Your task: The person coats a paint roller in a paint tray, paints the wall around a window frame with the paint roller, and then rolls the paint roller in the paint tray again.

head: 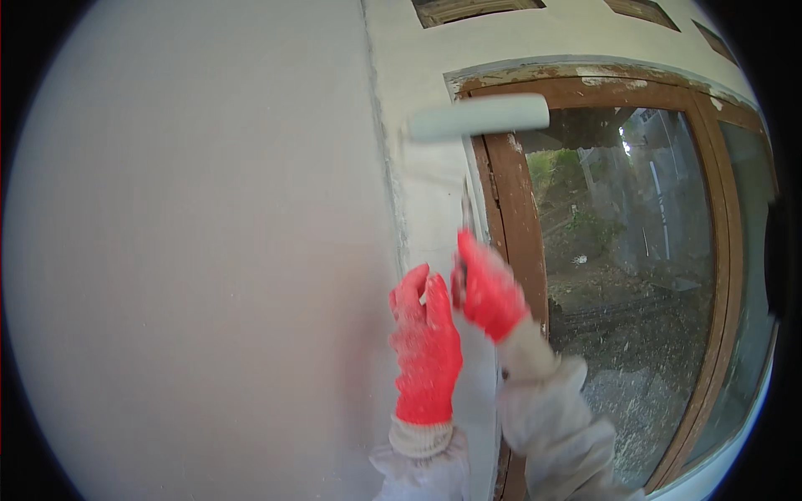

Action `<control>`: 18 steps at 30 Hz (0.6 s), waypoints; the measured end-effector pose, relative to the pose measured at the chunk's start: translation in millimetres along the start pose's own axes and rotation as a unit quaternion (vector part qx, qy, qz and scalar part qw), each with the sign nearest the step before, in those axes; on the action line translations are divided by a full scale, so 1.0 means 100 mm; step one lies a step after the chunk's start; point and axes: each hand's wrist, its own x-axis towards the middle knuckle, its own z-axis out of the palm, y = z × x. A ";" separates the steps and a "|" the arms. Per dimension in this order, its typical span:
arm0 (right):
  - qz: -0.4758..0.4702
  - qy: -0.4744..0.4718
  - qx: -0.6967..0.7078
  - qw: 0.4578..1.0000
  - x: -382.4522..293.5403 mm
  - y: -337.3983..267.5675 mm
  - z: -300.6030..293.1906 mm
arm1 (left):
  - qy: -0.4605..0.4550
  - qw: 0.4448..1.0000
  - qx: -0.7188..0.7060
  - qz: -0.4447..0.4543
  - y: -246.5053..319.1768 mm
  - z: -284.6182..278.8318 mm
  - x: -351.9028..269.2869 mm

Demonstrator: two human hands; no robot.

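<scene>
A paint roller (479,117) with a pale cover is raised in front of the narrow strip of white wall (432,206) and the corner of a brown wooden window frame. My right hand (489,285), in a red coated glove, grips the roller's handle below it; the roller and this hand look blurred. Lower and to the left, my left hand (428,344), also in a red glove with whitish smears, is raised near the wall corner with its fingers bent. Whether it holds anything cannot be made out.
A broad grey-white wall (207,238) fills the left side, meeting the strip at a rough corner seam (382,138). Glass panes (626,250) stand to the right in the brown frame (510,206), which has paint flecks. Recessed openings (479,9) lie above.
</scene>
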 end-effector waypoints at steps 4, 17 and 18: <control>-0.029 -0.060 0.023 0.998 0.65 -0.67 0.14 | 0.000 0.997 -0.021 0.075 0.12 0.03 -0.33; -0.074 -0.014 -0.265 0.961 -0.76 0.51 -0.44 | 0.013 0.995 0.005 0.100 0.04 -0.06 -0.89; -0.030 -0.028 -0.214 0.976 -0.69 0.51 -0.49 | 0.005 0.994 0.014 0.110 0.06 -0.06 -0.91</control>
